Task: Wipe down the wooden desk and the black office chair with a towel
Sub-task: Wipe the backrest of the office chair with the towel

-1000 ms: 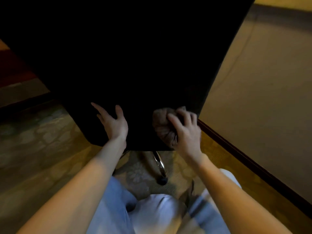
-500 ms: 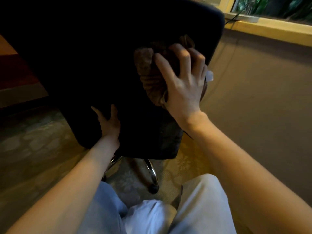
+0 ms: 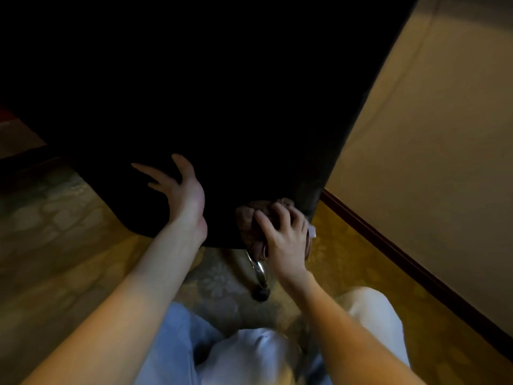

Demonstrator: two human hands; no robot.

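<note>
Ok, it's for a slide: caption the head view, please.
The right hand presses a towel against the lower edge of the black chair while the left hand braces it.

Dim, warm light; dark areas lose detail, edges bend.

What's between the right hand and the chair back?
The bunched brown towel, gripped by the right hand against the lower edge of the black chair back. Head view.

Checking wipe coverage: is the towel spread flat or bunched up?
Bunched up: the towel is a wrinkled wad gripped in the right hand.
</note>
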